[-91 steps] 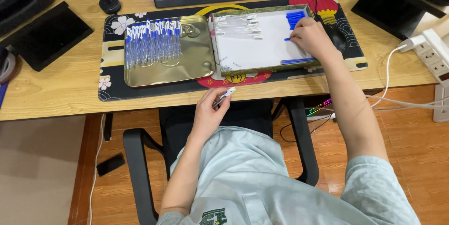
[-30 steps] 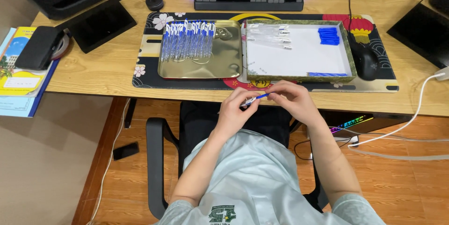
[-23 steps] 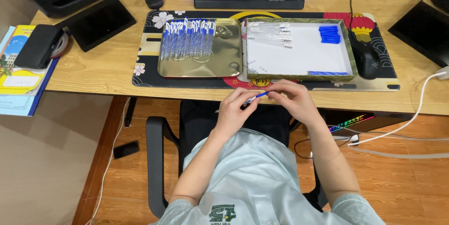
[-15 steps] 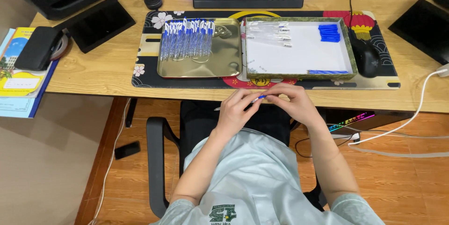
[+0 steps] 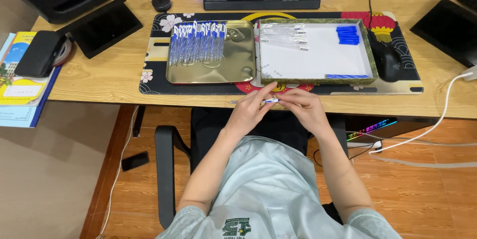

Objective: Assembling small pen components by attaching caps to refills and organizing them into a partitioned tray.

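Sitting on the desk mat [image 5: 159, 77] are two containers: a gold tray [image 5: 233, 67] at about 11 o'clock from the hands and a green-rimmed box [image 5: 365, 35] with a white floor at about 1 o'clock. The tray holds a packed row of finished pens [image 5: 197, 42], too many and too close together to count. The box holds a small pile of clear barrels [image 5: 285, 35] in its far left corner, a stack of blue caps [image 5: 347, 35] in its far right corner and a thin line of blue parts [image 5: 346, 76] along its near edge; none of these can be counted exactly. One pen [image 5: 268, 101] is in hand, just off the near edge of the desk. The left hand [image 5: 251, 112] pinches it from the left with thumb and fingertips closed on it, and the right hand [image 5: 305, 110] closes its fingertips on the other end, the two hands nearly touching.
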